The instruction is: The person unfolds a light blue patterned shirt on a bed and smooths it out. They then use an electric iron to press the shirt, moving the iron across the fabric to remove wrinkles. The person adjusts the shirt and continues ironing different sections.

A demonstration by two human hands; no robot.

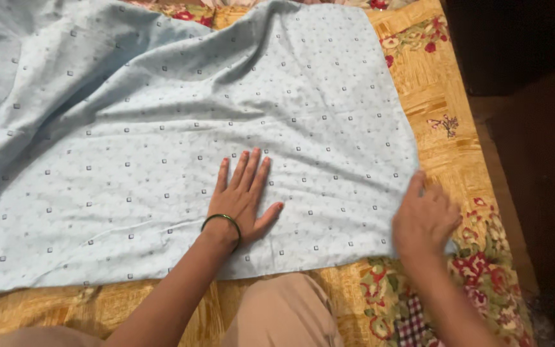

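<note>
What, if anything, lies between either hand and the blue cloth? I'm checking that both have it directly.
Nothing visible does. The left hand lies flat on the cloth, fingers spread. The right hand is at the cloth's right edge, touching it; its grip is blurred. Both rest over a floral bedcover.

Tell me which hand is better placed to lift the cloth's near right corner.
Probably the right hand: it already rests at that corner of the light blue cloth, while the left hand lies flat mid-cloth, pinning it.
</note>
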